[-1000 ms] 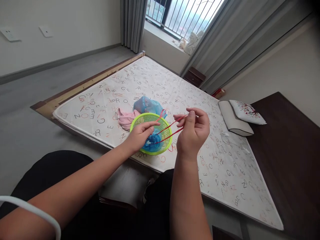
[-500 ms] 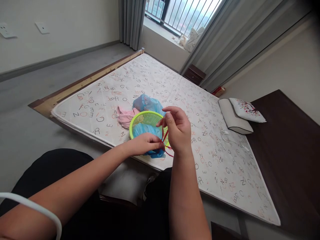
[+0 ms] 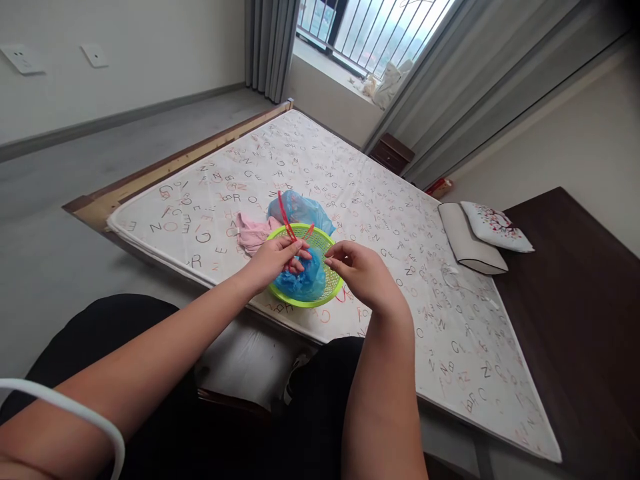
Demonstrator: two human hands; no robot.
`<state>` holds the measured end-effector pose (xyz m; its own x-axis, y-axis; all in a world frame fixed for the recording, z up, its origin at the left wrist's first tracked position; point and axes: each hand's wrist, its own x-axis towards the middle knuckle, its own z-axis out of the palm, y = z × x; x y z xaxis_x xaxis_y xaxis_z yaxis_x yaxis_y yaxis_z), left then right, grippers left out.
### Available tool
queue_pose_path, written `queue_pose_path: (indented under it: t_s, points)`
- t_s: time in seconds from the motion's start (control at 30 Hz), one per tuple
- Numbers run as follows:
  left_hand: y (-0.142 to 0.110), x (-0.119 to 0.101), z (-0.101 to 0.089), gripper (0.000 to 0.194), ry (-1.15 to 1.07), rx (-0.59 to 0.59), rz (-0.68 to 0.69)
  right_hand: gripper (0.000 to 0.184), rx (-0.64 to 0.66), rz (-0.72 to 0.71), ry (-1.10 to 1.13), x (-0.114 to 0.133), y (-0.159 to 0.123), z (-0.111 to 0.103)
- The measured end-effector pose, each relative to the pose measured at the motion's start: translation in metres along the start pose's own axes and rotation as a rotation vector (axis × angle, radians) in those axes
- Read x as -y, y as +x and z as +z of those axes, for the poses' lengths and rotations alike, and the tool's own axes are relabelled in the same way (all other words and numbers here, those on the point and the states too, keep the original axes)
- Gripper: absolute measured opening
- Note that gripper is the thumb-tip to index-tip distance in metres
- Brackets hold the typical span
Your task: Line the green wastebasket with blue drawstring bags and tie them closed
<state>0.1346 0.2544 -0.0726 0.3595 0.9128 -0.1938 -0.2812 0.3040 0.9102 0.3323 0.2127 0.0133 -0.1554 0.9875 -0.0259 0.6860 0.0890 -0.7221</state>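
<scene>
Pinched in my left hand [image 3: 277, 261] is a thin red ribbon [image 3: 285, 215], whose end sticks up above the fingers. Below that hand a crumpled blue plastic bag [image 3: 306, 285] lies in a yellow-green mesh basket [image 3: 301, 304]. My right hand [image 3: 363, 272] hovers over the basket's right side, thumb and index finger drawn together; whatever is between them, if anything, is too small to make out. Behind the basket rests a second, filled blue plastic bag [image 3: 306, 211]. A pink cloth [image 3: 251, 232] lies against the basket's left side.
The basket stands near the front edge of a letter-printed mattress [image 3: 225, 220] on a wooden bed frame [image 3: 170, 160]. A grey-beige cushion [image 3: 463, 237] and a white pillow [image 3: 495, 227] lie by the dark headboard [image 3: 565, 293]. A nightstand [image 3: 393, 153] stands at the far corner.
My left hand has risen and moved left with the ribbon. My right hand has dropped and shifted right, off the ribbon. The front bag's gathered part no longer hangs over the basket's near rim.
</scene>
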Motion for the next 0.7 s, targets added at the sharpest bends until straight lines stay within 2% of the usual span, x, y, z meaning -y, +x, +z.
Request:
queue_pose_path:
  t_s: [0.07, 0.13, 0.2, 0.27, 0.33, 0.4, 0.47, 0.53, 0.7]
  points:
    - [0.001, 0.0, -0.003, 0.047, 0.007, 0.015, -0.004, 0.029, -0.072, -0.006, 0.001, -0.004, 0.005, 0.007]
    - [0.0, -0.001, -0.005, 0.048, 0.039, 0.088, 0.009, 0.046, -0.177, -0.064, 0.008, -0.009, 0.011, 0.016]
    - [-0.002, -0.002, -0.007, 0.048, 0.075, 0.184, 0.012, 0.053, -0.2, -0.142, 0.008, -0.014, 0.017, 0.024]
    - [-0.004, -0.003, -0.009, 0.046, 0.099, 0.258, -0.002, 0.046, -0.12, -0.155, 0.017, -0.018, 0.02, 0.028]
    - [-0.005, -0.005, -0.009, 0.045, 0.111, 0.286, -0.018, 0.031, -0.024, -0.095, 0.037, -0.019, 0.02, 0.027]
    - [-0.005, -0.005, -0.009, 0.043, 0.133, 0.269, -0.027, 0.02, -0.036, -0.037, 0.045, -0.018, 0.018, 0.023]
    - [-0.003, -0.004, -0.008, 0.043, 0.144, 0.224, -0.029, 0.019, -0.116, -0.015, 0.044, -0.015, 0.015, 0.018]
    - [0.0, -0.001, -0.007, 0.042, 0.106, 0.168, -0.029, 0.019, -0.131, -0.011, 0.055, -0.01, 0.013, 0.015]
    - [0.003, 0.003, -0.005, 0.028, -0.183, -0.049, -0.046, 0.016, 0.088, -0.044, 0.067, 0.0, 0.011, 0.027]
